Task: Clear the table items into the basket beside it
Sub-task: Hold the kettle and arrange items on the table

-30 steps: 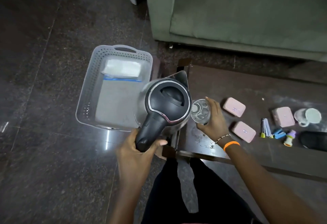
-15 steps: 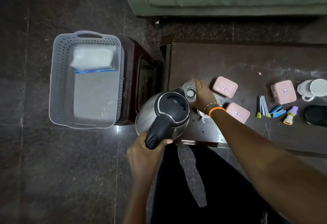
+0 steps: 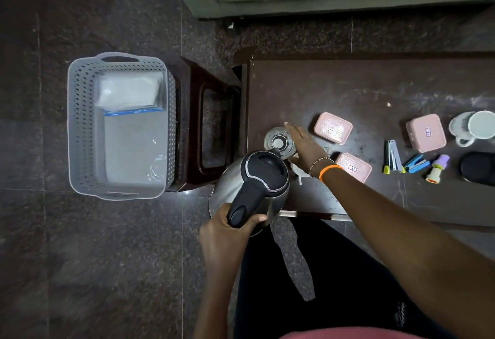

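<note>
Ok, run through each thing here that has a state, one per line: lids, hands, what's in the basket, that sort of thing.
Kettle: lid shut, held over the table's corner.
Left hand: grips the kettle's handle.
Glass: upright, looks empty.
Right hand: around the glass.
Basket: on the floor, holds one white packet.
Three pink boxes: lids shut, on the table.
Mug: on its side.

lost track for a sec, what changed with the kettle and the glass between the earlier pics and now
The kettle, gripped by the left hand throughout, sat beside the basket a second ago and now hangs over the table's near corner. The right hand held the glass up then; now the glass looks set on the table, fingers still around it. The pink boxes, mug and basket contents stayed put.
</note>
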Available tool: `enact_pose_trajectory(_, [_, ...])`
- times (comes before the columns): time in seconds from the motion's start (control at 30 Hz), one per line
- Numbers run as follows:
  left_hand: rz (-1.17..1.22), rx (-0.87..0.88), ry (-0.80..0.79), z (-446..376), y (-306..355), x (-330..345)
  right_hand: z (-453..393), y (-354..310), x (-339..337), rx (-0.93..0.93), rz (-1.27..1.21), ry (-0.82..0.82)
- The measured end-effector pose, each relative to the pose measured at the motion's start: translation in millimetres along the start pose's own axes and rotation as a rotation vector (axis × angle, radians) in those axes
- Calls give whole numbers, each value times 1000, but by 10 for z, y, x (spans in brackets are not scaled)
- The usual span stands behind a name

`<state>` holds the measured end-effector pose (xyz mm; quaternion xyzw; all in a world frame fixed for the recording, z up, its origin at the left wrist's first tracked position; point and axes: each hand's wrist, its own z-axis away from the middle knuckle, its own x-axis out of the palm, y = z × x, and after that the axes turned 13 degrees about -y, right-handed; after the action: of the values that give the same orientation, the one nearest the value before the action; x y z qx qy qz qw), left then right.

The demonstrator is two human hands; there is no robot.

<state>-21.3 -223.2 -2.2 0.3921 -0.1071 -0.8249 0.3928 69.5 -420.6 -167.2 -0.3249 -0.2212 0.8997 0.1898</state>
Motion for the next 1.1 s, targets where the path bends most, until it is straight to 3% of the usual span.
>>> enact_pose_trajectory(0.77, [-42, -57, -23, -90, 202, 110, 259, 167, 187, 16, -3, 32])
enact_pose_trajectory(1.1, [-50, -86, -48, -139, 302, 150, 239, 231, 121, 36, -26, -29])
